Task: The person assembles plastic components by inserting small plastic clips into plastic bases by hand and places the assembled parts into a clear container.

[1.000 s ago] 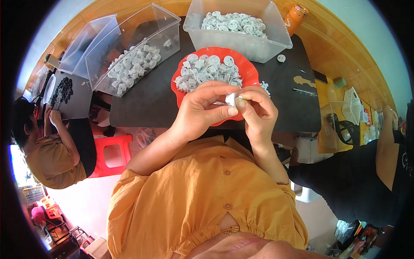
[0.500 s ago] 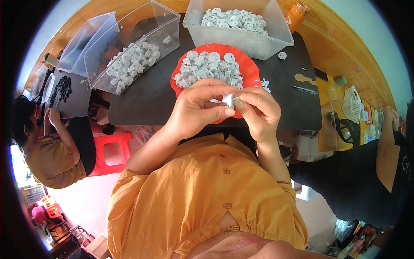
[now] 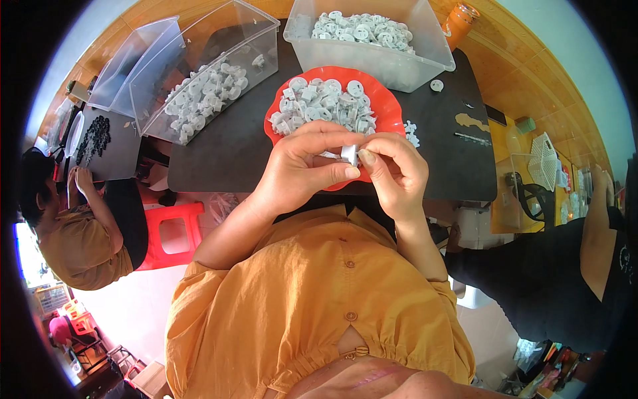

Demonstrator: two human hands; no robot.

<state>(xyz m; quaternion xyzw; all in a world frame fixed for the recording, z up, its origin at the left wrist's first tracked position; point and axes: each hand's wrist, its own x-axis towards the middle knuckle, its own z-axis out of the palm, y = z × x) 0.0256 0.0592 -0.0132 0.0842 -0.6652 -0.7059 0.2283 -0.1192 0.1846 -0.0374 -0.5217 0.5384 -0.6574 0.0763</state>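
Note:
Both my hands meet over the near edge of a red scalloped plate (image 3: 392, 100). My left hand (image 3: 292, 163) pinches a small white plastic part (image 3: 349, 154) between thumb and fingers. Against the right side of that part, my right hand (image 3: 399, 169) has thumb and forefinger pressed together; whether something tiny sits between them is hidden. A heap of similar white plastic parts (image 3: 325, 106), some with round slotted heads, fills the plate behind my hands.
On the dark table (image 3: 219, 159) stand a clear bin (image 3: 425, 63) of white parts and another bin (image 3: 149, 120) at left. Small white pieces (image 3: 412, 133) lie beside the plate. A person (image 3: 80, 233) sits at left; another person (image 3: 551, 272) is at right.
My right hand has shifted slightly left, closer to the white part. My left hand keeps its pinch on the part, almost in the same place.

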